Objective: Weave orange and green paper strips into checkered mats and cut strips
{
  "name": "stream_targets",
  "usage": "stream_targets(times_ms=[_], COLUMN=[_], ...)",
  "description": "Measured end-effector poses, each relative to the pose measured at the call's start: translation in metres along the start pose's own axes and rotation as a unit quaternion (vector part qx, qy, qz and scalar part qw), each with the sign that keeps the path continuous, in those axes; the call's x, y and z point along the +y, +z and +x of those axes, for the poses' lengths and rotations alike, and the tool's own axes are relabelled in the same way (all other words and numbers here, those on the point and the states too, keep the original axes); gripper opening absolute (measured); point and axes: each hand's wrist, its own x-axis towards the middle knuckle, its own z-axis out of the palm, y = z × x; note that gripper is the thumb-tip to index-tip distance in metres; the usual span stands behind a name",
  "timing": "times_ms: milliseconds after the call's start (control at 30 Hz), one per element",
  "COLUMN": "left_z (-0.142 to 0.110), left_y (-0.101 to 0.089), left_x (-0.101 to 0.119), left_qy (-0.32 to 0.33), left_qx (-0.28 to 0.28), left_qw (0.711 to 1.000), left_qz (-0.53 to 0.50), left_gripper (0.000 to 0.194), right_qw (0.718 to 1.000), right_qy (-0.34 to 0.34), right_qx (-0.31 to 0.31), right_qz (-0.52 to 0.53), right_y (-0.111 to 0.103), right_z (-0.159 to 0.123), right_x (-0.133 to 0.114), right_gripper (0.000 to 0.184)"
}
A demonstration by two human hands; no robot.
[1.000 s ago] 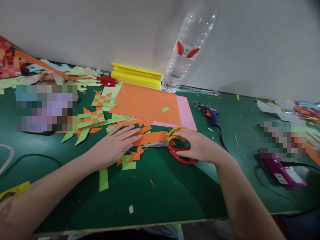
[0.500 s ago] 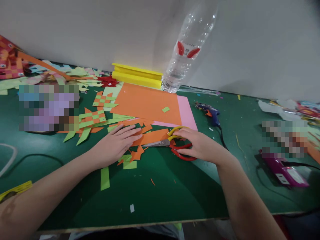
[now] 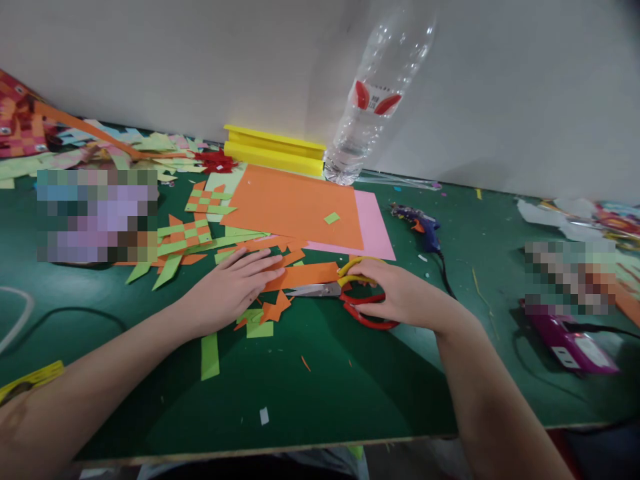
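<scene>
My left hand (image 3: 245, 283) lies flat, fingers stretched out, over the left end of an orange paper strip (image 3: 313, 275). In my right hand (image 3: 395, 293) is a pair of scissors (image 3: 316, 290) with one yellow and one red handle. Their blades point left along the strip's near edge, the tips close to my left fingers. Orange paper scraps (image 3: 277, 307) and green paper pieces (image 3: 260, 329) lie just below my left hand. Left of it are woven orange-and-green paper shapes (image 3: 185, 235). My left palm hides what lies beneath it.
Behind the hands lie an orange sheet (image 3: 300, 203) and a pink sheet (image 3: 377, 223). A plastic bottle (image 3: 350, 143) stands by the wall beside a folded yellow piece (image 3: 274, 157). A blue glue gun (image 3: 423, 227) and a magenta power strip (image 3: 575, 343) with cords are at the right.
My right hand and the scissors have shifted slightly right and toward me. The scissors' handles are a little wider apart. My left hand has stayed in place on the paper.
</scene>
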Motion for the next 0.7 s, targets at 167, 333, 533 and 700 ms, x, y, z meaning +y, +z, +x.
stream_targets(times_ms=[167,333,533,700], left_z=[0.0,0.0005,0.0009,0.0002], left_y=[0.0001,-0.0017,-0.0018,-0.0015], left_x=[0.0007,0.0024,0.0016,0.0039], left_qy=[0.004,0.001,-0.001,-0.003], left_qx=[0.006,0.001,-0.009,0.006], left_qw=[1.0,1.0,1.0,1.0], left_qz=[-0.005,-0.006,0.003,0.002], left_gripper=[0.047,0.048,0.047,0.048], right_qw=[1.0,1.0,1.0,0.999], right_qy=[-0.004,-0.012,0.015,0.032], right_qx=[0.009,-0.004,-0.005,-0.015], right_qz=[0.009,0.006,0.002,-0.011], right_y=[0.0018,0.0048,0.0009,0.0034], right_z=[0.0013,0.0031,0.0001,-0.0002], right_x=[-0.0013,-0.007,-0.006,-0.0084], right_gripper=[0.035,0.037,0.036,0.038])
